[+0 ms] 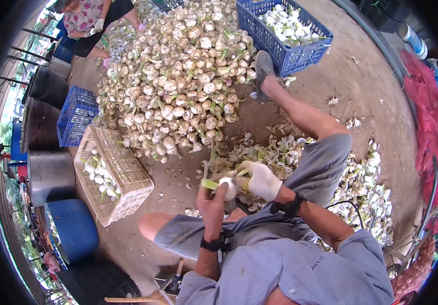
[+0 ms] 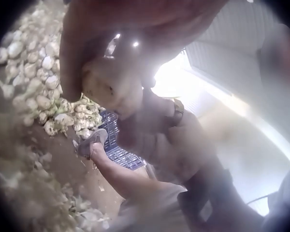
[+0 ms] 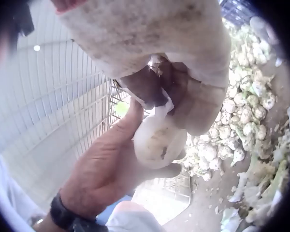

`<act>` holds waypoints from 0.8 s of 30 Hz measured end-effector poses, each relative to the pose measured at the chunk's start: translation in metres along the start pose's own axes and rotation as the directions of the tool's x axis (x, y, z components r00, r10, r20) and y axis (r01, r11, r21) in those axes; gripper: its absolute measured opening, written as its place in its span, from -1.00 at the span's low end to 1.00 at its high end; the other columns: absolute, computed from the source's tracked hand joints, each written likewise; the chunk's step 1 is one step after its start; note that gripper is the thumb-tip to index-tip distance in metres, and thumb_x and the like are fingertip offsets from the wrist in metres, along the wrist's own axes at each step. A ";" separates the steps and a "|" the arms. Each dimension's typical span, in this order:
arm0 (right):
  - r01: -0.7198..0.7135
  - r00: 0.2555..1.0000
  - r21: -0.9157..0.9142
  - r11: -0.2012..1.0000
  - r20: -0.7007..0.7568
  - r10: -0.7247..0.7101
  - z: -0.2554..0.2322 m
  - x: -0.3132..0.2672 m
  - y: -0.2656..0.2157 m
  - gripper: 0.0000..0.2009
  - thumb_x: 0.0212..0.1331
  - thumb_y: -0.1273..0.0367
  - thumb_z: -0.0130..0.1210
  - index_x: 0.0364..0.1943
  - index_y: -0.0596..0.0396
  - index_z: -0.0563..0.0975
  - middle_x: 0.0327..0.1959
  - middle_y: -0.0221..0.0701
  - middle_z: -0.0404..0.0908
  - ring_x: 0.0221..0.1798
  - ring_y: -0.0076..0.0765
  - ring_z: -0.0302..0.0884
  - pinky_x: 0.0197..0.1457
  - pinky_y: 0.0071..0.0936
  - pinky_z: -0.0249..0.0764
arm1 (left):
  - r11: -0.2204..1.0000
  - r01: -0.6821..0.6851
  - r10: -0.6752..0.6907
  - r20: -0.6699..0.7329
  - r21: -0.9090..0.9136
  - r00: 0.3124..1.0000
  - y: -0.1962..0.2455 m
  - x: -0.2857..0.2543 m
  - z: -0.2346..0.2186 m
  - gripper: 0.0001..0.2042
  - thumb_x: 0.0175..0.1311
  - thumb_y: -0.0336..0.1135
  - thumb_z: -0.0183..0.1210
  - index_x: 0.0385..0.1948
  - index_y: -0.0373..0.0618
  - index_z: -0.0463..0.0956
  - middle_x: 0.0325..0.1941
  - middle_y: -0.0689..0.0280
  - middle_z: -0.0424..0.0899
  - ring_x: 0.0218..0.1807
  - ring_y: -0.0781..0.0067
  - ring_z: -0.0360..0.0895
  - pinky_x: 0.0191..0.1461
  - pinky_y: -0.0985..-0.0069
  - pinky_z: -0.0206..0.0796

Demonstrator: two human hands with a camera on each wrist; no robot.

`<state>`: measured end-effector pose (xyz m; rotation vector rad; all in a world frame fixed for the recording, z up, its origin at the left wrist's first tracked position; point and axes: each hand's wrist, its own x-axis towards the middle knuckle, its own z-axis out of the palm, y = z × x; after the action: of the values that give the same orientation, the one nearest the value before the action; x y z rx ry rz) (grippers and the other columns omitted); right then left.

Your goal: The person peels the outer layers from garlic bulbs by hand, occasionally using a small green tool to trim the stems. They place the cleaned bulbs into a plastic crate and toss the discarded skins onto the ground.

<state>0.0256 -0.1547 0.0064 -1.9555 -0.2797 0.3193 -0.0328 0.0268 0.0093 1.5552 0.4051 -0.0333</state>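
Note:
My bare left hand (image 1: 213, 209) holds a white garlic bulb (image 1: 227, 188) with a pale green stem poking out past the thumb. In the right wrist view the bulb (image 3: 157, 145) shows a smooth white side with a small brown mark. My right hand (image 1: 260, 181), in a soiled white glove, is right at the bulb's top. Its fingers and thumb curl in and pinch a strip of white peel (image 3: 163, 108) that joins the bulb. The left wrist view is hazy, with the bulb (image 2: 111, 89) between both hands.
A large heap of unpeeled garlic (image 1: 173, 86) lies ahead. Peelings (image 1: 280, 155) cover the ground by my leg. A cream crate (image 1: 135, 175) and a blue crate (image 1: 300, 56) hold white peeled bulbs. Another person (image 1: 89, 23) sits at the far left, past an upright blue crate (image 1: 76, 114).

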 end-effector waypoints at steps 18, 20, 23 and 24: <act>-0.225 0.967 -0.052 0.973 0.108 0.229 -0.068 -0.043 0.018 -0.75 0.20 0.33 0.19 -0.05 0.06 0.61 -0.17 -0.23 0.69 -0.21 -0.18 0.66 -0.12 -0.34 0.59 | 0.532 0.111 -0.130 0.049 -0.839 0.990 -0.006 0.049 -0.031 -0.60 0.59 -0.15 -0.14 0.19 -0.28 0.44 0.23 0.09 0.58 0.31 0.14 0.48 0.47 0.06 0.28; 0.096 0.905 -0.316 0.944 0.423 0.050 -0.040 -0.047 0.033 -0.63 0.15 0.30 0.21 0.08 -0.05 0.59 -0.09 -0.14 0.67 -0.02 -0.01 0.64 0.06 -0.20 0.55 | 0.562 0.123 -0.244 -0.023 -0.818 0.970 -0.026 0.059 -0.037 -0.57 0.57 -0.06 -0.08 0.15 -0.27 0.46 0.10 0.12 0.66 0.17 0.13 0.59 0.34 0.11 0.43; -0.007 0.897 -0.075 0.997 0.440 0.040 -0.022 -0.038 0.040 -0.61 0.16 0.21 0.26 0.03 0.08 0.60 -0.09 -0.14 0.66 0.01 0.03 0.62 0.06 -0.21 0.52 | 0.762 0.223 -0.302 -0.030 -0.609 0.953 -0.054 0.096 -0.038 -0.65 0.49 -0.06 0.10 -0.10 -0.22 0.56 -0.12 0.18 0.74 -0.10 0.30 0.67 -0.03 0.35 0.55; -0.038 0.911 -0.112 0.993 0.405 0.080 -0.020 -0.034 0.042 -0.62 0.17 0.18 0.25 -0.03 0.14 0.59 -0.14 -0.11 0.66 -0.03 0.06 0.63 0.03 -0.18 0.52 | 0.873 0.248 -0.301 -0.063 -0.419 0.952 -0.054 0.112 -0.031 -0.71 0.44 -0.11 0.18 -0.21 -0.20 0.57 -0.18 0.20 0.74 -0.21 0.42 0.67 -0.19 0.47 0.54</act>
<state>0.0025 -0.1996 -0.0220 -1.9867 -0.5171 0.7725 0.0492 0.0815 -0.0724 1.0796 0.6884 -0.0668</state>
